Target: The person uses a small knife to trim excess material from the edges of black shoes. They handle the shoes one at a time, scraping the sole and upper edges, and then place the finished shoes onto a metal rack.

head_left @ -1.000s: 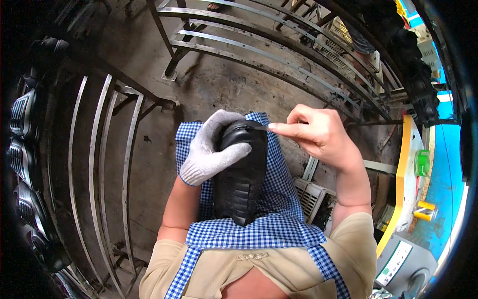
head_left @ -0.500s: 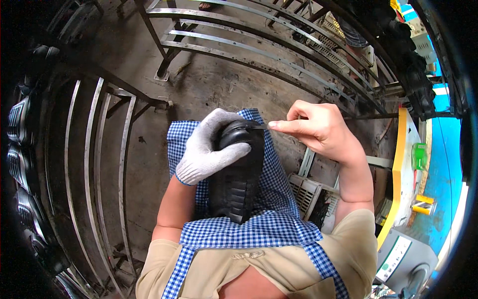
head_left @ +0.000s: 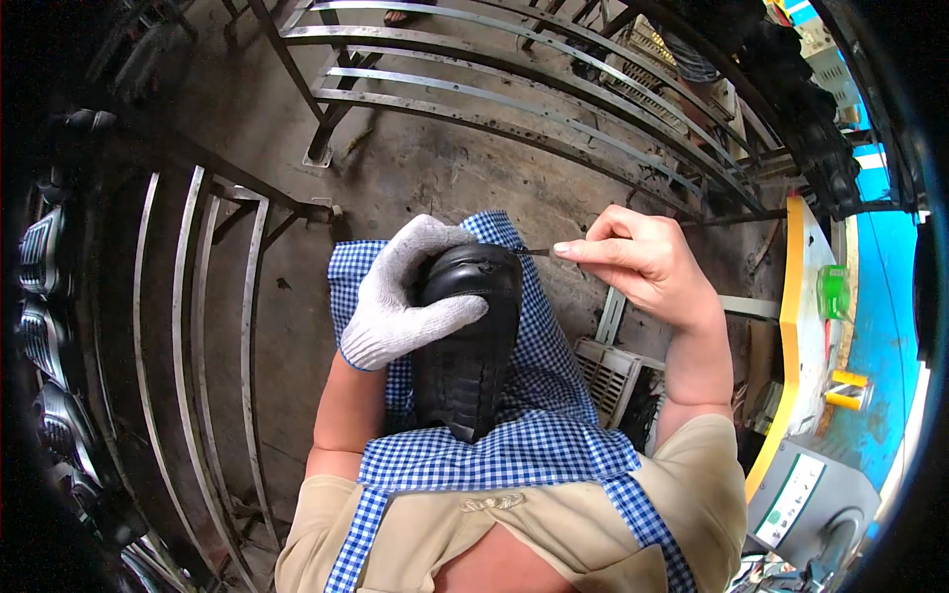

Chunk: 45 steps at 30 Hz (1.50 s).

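A black ribbed rubber shoe piece [head_left: 468, 341] lies lengthwise on my lap, over a blue-and-white checked apron [head_left: 554, 346]. My left hand [head_left: 410, 292], in a white knitted glove, grips its far rounded end from the left. My bare right hand [head_left: 643, 262] pinches a thin dark blade [head_left: 531, 251] whose tip touches the top right edge of the black piece.
Curved metal rack bars [head_left: 188, 326] stand at my left and more bars [head_left: 514, 79] cross the stained concrete floor ahead. Black moulded parts [head_left: 44, 296] line the far left. A yellow and blue machine [head_left: 820, 326] and a white slatted crate [head_left: 608, 371] sit at my right.
My right hand has drawn back a little to the right, so the thin blade now shows between fingers and black piece. The left hand keeps its grip.
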{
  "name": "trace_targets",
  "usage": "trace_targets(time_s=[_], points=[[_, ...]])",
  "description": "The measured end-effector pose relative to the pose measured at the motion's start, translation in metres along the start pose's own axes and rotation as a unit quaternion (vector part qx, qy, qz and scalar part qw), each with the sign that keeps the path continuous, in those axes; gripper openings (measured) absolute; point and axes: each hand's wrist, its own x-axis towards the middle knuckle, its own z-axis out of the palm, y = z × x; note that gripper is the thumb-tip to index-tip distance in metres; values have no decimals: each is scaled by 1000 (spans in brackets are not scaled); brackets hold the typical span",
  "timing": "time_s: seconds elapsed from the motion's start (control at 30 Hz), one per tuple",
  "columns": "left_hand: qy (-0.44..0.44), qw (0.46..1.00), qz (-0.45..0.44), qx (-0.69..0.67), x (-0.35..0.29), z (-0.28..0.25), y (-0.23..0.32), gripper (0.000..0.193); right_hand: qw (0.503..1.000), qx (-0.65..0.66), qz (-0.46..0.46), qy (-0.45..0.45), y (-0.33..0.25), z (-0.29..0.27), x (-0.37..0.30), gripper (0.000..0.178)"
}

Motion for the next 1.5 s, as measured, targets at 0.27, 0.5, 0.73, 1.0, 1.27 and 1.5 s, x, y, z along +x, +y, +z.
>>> trace_targets(time_s=[0.27,0.5,0.73,1.0,1.27,1.5], points=[[-1,997,76,25,-6,2,9,54,988,150,19,42,-8,22,-14,34],[5,991,126,51,-12,-2,12,56,989,105,48,97,-36,18,-27,35],[9,990,130,54,-19,-2,14,57,991,-66,8,112,-58,25,-23,34],[13,994,104,31,-23,3,13,55,990,-101,-41,93,-62,21,-10,34],[27,996,82,-7,-28,-2,12,54,993,46,-4,113,-60,37,-18,31],[70,996,18,-45,-37,1,8,56,990,25,36,133,-64,56,-21,31]])
